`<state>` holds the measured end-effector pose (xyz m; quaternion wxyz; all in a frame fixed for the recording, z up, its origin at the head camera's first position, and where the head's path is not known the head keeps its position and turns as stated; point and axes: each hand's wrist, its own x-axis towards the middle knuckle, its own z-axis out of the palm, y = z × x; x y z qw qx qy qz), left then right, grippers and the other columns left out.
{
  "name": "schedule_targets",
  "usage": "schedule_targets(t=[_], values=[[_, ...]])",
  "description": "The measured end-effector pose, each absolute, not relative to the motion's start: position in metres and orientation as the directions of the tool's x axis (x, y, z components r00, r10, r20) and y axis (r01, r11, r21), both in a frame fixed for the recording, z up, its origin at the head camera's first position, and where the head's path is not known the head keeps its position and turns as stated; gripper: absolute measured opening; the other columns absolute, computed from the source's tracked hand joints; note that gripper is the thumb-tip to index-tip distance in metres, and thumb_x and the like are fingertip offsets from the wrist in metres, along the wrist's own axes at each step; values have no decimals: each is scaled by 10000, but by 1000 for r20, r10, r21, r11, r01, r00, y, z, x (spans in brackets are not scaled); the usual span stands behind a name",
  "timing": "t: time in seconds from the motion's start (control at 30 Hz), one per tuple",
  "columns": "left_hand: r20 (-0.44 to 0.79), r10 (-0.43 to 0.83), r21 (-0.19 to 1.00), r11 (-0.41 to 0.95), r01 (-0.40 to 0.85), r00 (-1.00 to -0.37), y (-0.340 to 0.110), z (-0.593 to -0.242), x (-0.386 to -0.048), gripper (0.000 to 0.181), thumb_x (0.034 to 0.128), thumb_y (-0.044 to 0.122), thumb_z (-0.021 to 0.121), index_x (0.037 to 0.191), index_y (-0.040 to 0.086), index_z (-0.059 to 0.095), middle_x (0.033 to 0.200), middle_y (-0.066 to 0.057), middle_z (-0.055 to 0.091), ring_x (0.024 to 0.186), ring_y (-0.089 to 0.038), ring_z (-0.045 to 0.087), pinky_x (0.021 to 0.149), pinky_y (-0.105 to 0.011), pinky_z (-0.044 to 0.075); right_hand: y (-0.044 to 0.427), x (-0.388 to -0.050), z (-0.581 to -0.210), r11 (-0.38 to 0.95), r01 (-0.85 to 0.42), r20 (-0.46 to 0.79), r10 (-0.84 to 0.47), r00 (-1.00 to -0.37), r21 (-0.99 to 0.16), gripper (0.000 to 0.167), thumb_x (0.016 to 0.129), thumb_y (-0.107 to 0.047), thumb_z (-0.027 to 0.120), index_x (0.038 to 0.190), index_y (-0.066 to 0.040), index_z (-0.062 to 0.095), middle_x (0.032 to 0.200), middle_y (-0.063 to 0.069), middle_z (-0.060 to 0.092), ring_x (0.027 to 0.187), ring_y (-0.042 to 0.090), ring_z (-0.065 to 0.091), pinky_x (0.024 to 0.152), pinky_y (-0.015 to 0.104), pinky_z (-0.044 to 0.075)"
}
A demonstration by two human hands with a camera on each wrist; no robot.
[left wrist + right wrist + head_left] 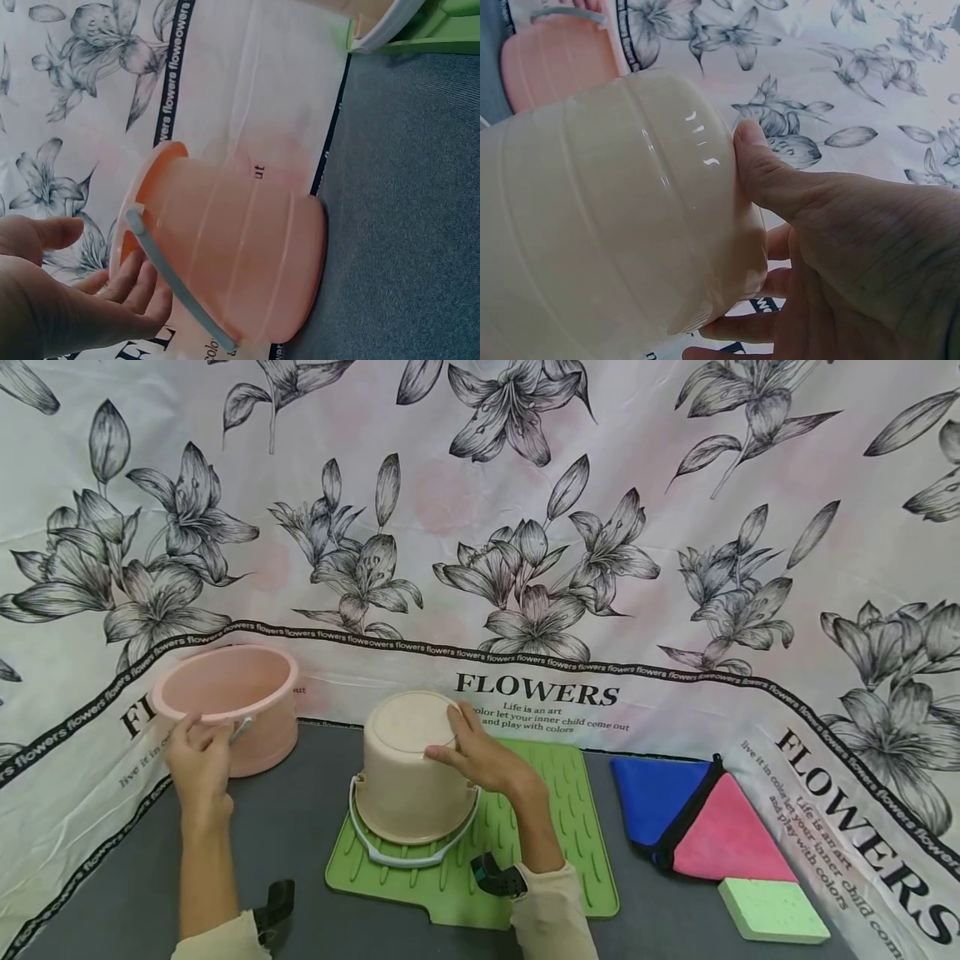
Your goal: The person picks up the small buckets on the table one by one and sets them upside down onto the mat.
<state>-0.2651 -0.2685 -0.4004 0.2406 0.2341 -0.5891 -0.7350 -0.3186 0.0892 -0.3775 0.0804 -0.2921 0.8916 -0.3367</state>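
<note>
A pink bucket stands upright at the back left. My left hand is at its front rim; in the left wrist view the fingers of the left hand touch the pink bucket beside its grey handle, with the thumb apart from it. A beige bucket sits upside down on a green mat, its pale handle lying in front. My right hand grips its upturned base. In the right wrist view the right hand has thumb and fingers around the base edge of the beige bucket.
To the right of the mat lie a blue cloth item and a pink triangular piece with black edging. A light green block is in front of them. A flower-printed sheet covers the back and both sides.
</note>
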Motion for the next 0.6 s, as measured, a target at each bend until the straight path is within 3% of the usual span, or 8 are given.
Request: schedule_targets(t=[0.07, 0.13, 0.23, 0.33, 0.43, 0.53, 0.6], values=[[-63, -629, 973, -213, 94, -775, -270, -402, -264, 631, 1068, 217, 563, 1647, 159, 321, 1007, 170, 615, 998, 36, 569, 1013, -154, 443, 88, -318, -377, 599, -468, 54, -578, -814, -649, 858, 1088, -470, 524, 1692, -94, 45, 1763, 186, -51, 1643, 398, 76, 1280, 609, 294], [-58, -642, 949, -274, 158, -764, -270, -402, -265, 542, 1058, 173, 578, 1579, 112, 438, 983, 149, 652, 941, 38, 634, 911, -111, 507, 87, -317, -377, 603, -465, 48, -577, -816, -649, 857, 1088, -473, 522, 1693, -97, 45, 1763, 186, -58, 1644, 399, 71, 1277, 612, 299], [-49, -675, 912, -331, 243, -736, -271, -400, -266, 291, 1042, 110, 589, 1328, 60, 597, 888, 117, 702, 742, 9, 716, 705, -104, 574, 87, -317, -376, 610, -458, 37, -574, -818, -646, 867, 1087, -486, 515, 1692, -90, 36, 1764, 183, -82, 1645, 401, 60, 1276, 614, 301], [-45, -693, 927, -298, 228, -720, -275, -396, -262, 57, 1031, 99, 600, 1074, 69, 576, 690, 89, 700, 558, -26, 701, 567, -136, 574, 86, -317, -374, 613, -459, 35, -575, -817, -643, 874, 1087, -481, 520, 1691, -84, 30, 1764, 182, -84, 1643, 404, 67, 1278, 613, 296], [-54, -637, 991, -130, 39, -769, -286, -393, -251, 131, 1056, 197, 566, 1070, 72, 531, 570, 119, 666, 481, -28, 673, 515, -155, 557, 87, -317, -372, 614, -460, 32, -578, -816, -642, 877, 1087, -478, 521, 1690, -76, 27, 1762, 194, -90, 1643, 408, 50, 1285, 618, 277], [-49, -529, 973, 166, -160, -847, -300, -390, -238, 390, 1084, 313, 485, 1240, -44, 502, 535, 151, 629, 478, -15, 655, 534, -178, 548, 90, -317, -372, 622, -448, 22, -570, -822, -642, 879, 1090, -469, 519, 1689, -73, 12, 1760, 195, -114, 1647, 397, 4, 1297, 618, 244], [-22, -454, 912, 355, -203, -891, -311, -389, -230, 531, 1099, 364, 418, 1348, -102, 474, 583, 168, 619, 521, 2, 639, 576, -188, 529, 92, -317, -372, 622, -443, 20, -567, -824, -645, 878, 1093, -459, 517, 1688, -73, -1, 1759, 190, -132, 1647, 390, -17, 1303, 613, 229]])
